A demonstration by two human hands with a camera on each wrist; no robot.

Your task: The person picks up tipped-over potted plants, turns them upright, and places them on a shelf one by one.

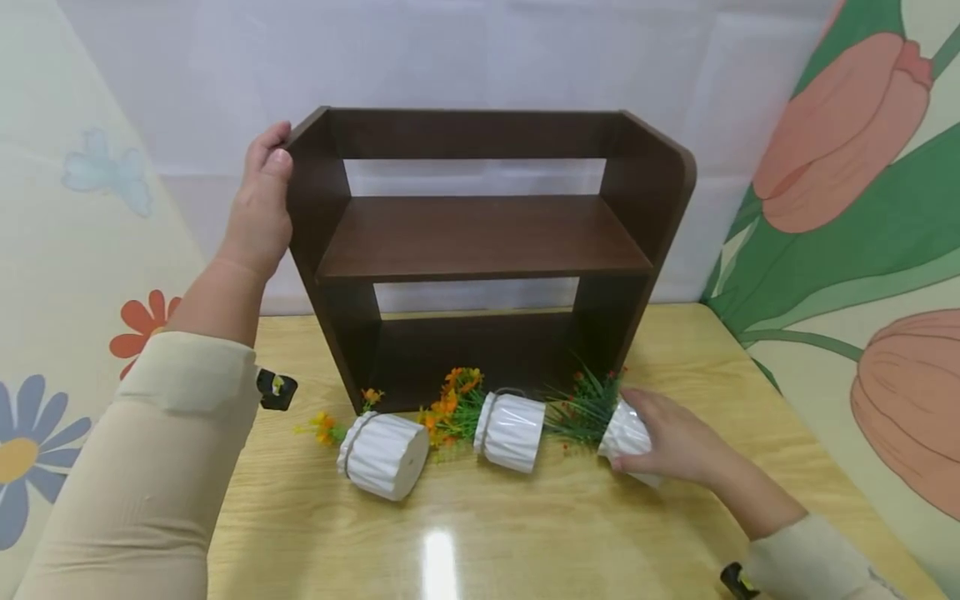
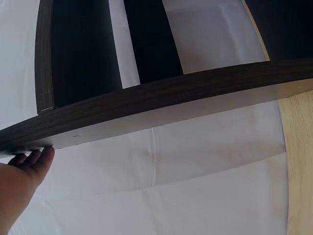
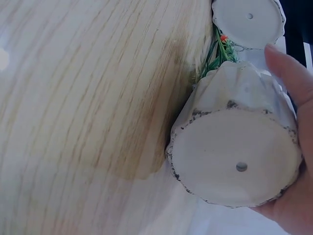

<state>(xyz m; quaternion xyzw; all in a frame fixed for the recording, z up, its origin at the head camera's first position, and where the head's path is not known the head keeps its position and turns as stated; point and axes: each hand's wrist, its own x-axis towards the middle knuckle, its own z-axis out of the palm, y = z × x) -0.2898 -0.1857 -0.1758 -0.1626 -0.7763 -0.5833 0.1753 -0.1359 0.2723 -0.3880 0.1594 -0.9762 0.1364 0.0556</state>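
Ur R grip is grasping the glossy white fluted pot w/ spiky greenery, tipped sideways by the dark brown wooden 2-tier shelf's R front. Ur L grip is unclenched, fingers against its L side. 2 similar pots w/ orange blooms lie on the pale wood-grain bench btw.

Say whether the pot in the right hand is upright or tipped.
Tipped: the pot is sideways, its green leaves pointing left instead of up.
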